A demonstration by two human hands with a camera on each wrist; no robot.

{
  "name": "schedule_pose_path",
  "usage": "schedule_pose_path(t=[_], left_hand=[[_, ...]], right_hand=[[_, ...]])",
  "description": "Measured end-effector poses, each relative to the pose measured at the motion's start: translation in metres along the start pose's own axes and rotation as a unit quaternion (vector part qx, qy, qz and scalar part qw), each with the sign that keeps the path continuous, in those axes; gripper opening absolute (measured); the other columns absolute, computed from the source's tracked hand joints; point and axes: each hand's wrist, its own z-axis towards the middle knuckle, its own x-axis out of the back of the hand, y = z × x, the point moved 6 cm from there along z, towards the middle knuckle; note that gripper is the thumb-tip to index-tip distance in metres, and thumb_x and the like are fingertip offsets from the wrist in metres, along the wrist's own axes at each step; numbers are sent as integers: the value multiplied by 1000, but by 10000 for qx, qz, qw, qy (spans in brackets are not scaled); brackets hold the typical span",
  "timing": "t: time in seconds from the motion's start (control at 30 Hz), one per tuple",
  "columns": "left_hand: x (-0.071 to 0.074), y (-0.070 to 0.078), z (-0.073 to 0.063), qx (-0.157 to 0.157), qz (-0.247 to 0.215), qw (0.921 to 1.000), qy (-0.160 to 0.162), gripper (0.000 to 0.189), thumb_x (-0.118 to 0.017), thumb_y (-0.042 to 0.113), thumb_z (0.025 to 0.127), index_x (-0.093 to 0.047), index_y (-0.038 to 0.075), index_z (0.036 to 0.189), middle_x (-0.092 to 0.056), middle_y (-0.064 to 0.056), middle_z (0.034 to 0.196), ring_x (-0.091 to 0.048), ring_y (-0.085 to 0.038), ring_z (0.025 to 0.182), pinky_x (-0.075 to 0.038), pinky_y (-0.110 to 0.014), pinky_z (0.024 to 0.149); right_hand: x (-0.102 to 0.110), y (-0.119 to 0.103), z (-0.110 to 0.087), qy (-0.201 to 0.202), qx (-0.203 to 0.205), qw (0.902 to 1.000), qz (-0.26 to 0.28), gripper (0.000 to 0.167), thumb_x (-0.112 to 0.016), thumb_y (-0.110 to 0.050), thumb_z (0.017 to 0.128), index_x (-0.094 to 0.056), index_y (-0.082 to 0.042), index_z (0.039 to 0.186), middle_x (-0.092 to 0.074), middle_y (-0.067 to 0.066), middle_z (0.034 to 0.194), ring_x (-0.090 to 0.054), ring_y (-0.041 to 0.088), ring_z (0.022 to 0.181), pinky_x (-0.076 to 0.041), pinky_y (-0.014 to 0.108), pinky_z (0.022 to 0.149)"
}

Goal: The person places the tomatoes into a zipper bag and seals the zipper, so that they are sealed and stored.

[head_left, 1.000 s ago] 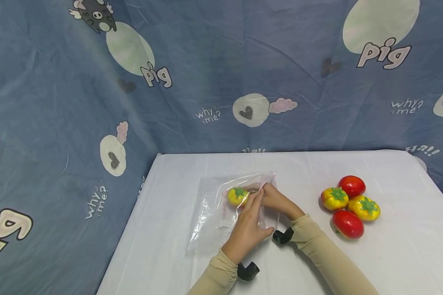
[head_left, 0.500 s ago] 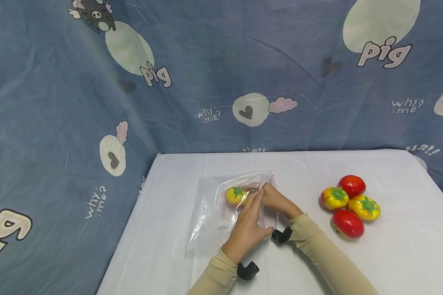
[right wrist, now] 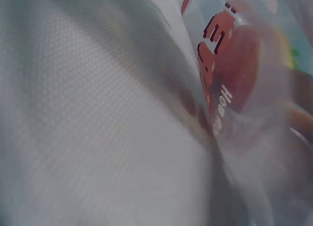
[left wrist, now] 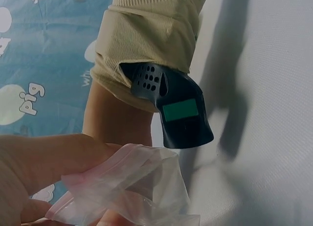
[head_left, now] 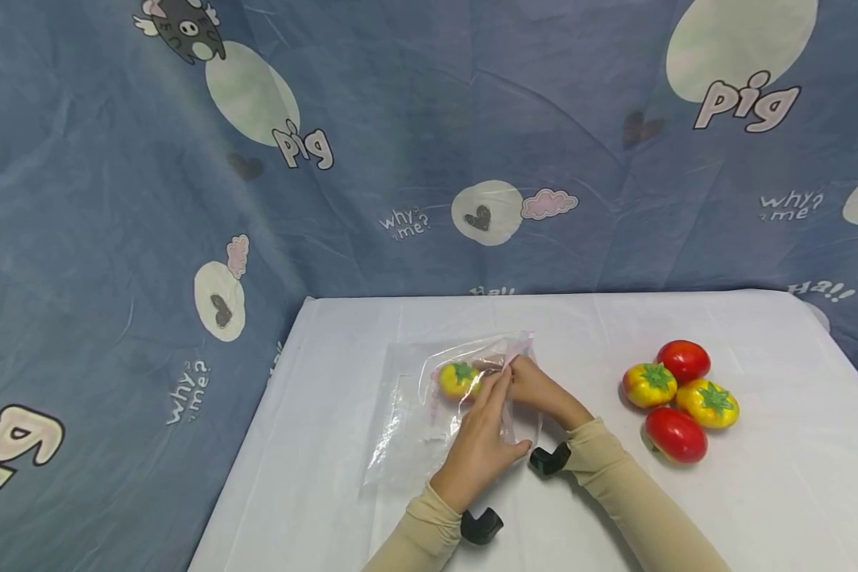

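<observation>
A clear plastic bag (head_left: 400, 437) with a pinkish edge at its mouth lies on the white table. My left hand (head_left: 474, 453) holds the mouth edge; in the left wrist view its fingers (left wrist: 54, 155) lie along that pink rim. Through the mouth reaches my right hand (head_left: 536, 391), with its fingertips inside the bag, dimmed by the film. They appear to grip a yellow toy fruit (head_left: 454, 380) with a green leafy top. In the right wrist view, close bag film and red print hide most of the grip.
To the right on the table (head_left: 779, 485) sit two red toy fruits, one at the back (head_left: 682, 361) and one in front (head_left: 675, 435), touching or near two yellow ones (head_left: 649, 385). A blue printed cloth (head_left: 372, 135) hangs behind.
Hands, bag and yellow toy fruit stay nearly in place, with only tiny shifts. The group on the right has not moved.
</observation>
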Motion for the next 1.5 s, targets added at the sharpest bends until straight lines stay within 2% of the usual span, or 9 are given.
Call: schedule_pose_path(t=[0.23,0.37,0.47,0.67,0.8,1.1,1.27,1.4,1.5], left_hand=[[0,-1,1,36,106,9999,-4,110,-95,10,69,-33,5,160,-43,-10,158,-53,-28,140,-50,-39,114],[0,0,1,57,154,9999,9,110,-95,11,69,-34,4,159,-42,-12,159,-53,-29,141,-50,-39,114],[0,0,1,63,172,9998,20,111,-95,11,69,-33,4,160,-42,-12,159,-52,-29,141,-50,-40,114],[0,-1,1,79,149,9999,14,113,-94,11,70,-29,6,162,-41,-11,159,-53,-30,140,-51,-41,113],[0,-2,1,79,140,9999,0,112,-94,11,70,-30,5,162,-42,-10,159,-53,-29,140,-51,-41,113],[-1,-2,1,154,154,9998,-39,111,-94,12,70,-31,5,161,-43,-11,158,-54,-30,139,-52,-43,112],[0,-1,1,254,191,9995,-29,111,-94,13,70,-31,6,161,-44,-11,156,-57,-30,135,-52,-43,110],[0,-1,0,284,191,9994,-14,111,-94,13,70,-32,6,161,-45,-10,156,-57,-30,135,-51,-43,111],[0,-2,0,284,195,9994,-8,111,-94,13,70,-32,6,161,-45,-10,156,-57,-30,135,-51,-43,112]], right_hand=[[7,-4,-10,154,-107,9993,-338,27,-73,-2,83,-73,7,108,-76,22,106,-72,40,106,-60,51,96],[11,-9,-16,197,-87,9988,-428,21,-76,0,82,-73,5,102,-75,18,102,-71,37,103,-61,46,94],[14,-13,-21,222,100,9987,-441,18,-77,2,83,-71,3,100,-74,15,101,-71,35,103,-62,44,94],[23,-19,-34,279,290,9985,-382,31,-81,0,84,-70,3,114,-74,17,114,-70,36,110,-60,49,95],[29,-22,-44,475,278,9961,-691,43,-83,-2,83,-69,5,123,-72,21,121,-70,39,110,-61,50,93],[41,-29,-66,1015,538,9790,-1682,48,-88,-6,77,-72,-2,121,-75,13,118,-71,33,107,-58,54,94],[55,-29,-79,1227,410,9724,-1943,48,-89,-6,77,-72,-4,122,-75,12,120,-70,33,112,-56,55,99],[68,-31,-89,1346,305,9662,-2179,49,-89,-7,77,-72,-6,124,-75,10,121,-70,32,113,-57,55,98],[77,-31,-95,1455,322,9597,-2384,50,-90,-7,76,-72,-8,123,-75,8,120,-71,30,112,-58,49,98]])
